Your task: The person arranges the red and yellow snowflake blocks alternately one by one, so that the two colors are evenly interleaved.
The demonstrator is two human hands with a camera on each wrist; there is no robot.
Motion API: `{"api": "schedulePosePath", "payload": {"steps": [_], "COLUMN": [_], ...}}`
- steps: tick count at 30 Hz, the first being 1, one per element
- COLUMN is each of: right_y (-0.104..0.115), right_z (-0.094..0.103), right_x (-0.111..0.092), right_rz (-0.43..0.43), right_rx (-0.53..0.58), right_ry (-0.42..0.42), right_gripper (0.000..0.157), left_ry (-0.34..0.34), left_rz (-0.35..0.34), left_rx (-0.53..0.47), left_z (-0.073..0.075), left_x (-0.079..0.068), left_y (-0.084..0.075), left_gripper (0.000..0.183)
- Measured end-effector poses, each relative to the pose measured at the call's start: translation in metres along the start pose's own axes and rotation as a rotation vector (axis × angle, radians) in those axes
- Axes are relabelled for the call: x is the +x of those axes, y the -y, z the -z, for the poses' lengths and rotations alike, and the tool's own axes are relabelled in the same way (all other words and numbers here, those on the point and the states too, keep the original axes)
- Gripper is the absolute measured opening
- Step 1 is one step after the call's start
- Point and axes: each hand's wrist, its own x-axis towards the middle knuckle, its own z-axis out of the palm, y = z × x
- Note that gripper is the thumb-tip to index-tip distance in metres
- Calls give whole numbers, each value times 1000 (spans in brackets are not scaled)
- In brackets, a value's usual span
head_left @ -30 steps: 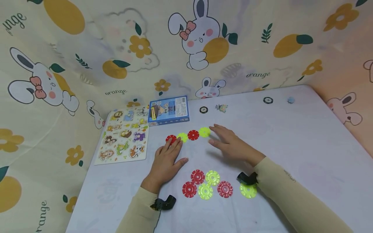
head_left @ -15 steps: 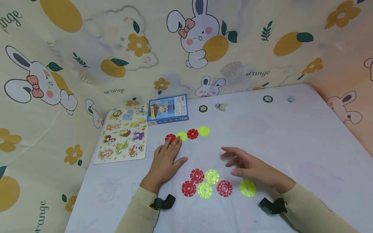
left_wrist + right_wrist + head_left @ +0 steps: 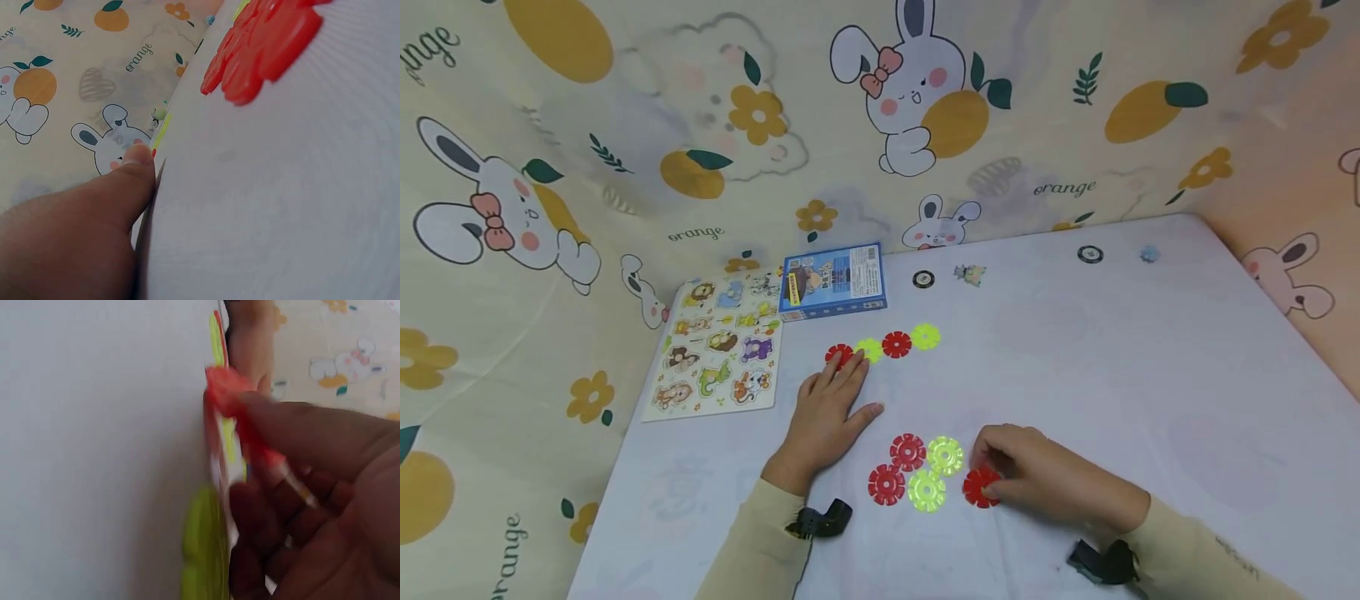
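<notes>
My right hand pinches a red notched plastic disc between thumb and fingers, low at the table's front. In the right wrist view the red disc is tilted, and a yellow-green disc lies below the hand; the hand hides it in the head view. My left hand rests flat, fingertips on the left end of a row: a red disc, a yellow-green disc, a red one and another yellow-green one. Between the hands lie two red discs and two yellow-green discs.
An animal picture board lies at the left, beside a blue box. Along the back sit a black ring-shaped piece, a small greenish figure, another black ring and a small blue piece.
My right hand has come from the row's right end down toward the front and taken hold of the red disc. The left hand has stayed in place.
</notes>
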Motion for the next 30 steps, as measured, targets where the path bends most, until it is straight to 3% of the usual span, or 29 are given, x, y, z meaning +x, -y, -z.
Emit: {"api": "schedulePosePath", "payload": {"steps": [4, 12, 16, 20, 23, 30], "right_y": [-8, -50, -63, -64, -62, -53], "right_z": [17, 55, 65, 66, 62, 50], "right_x": [8, 42, 59, 70, 70, 73], "right_rz": [-83, -245, -270, -278, -270, -183], "right_rx": [169, 190, 266, 262, 137, -391], "right_ry": [-42, -381, -476, -525, -512, -314], "right_gripper": [16, 21, 29, 41, 48, 76], "left_ry": [7, 12, 8, -2, -7, -9], "left_rz": [3, 3, 3, 1, 1, 7], "left_rx": [12, 1, 0, -9, -12, -2], "left_z": [-1, -1, 1, 2, 3, 2], "left_x": [1, 1, 1, 0, 0, 0], "left_y": [1, 0, 0, -1, -1, -1], "left_gripper": [76, 76, 77, 76, 75, 75]}}
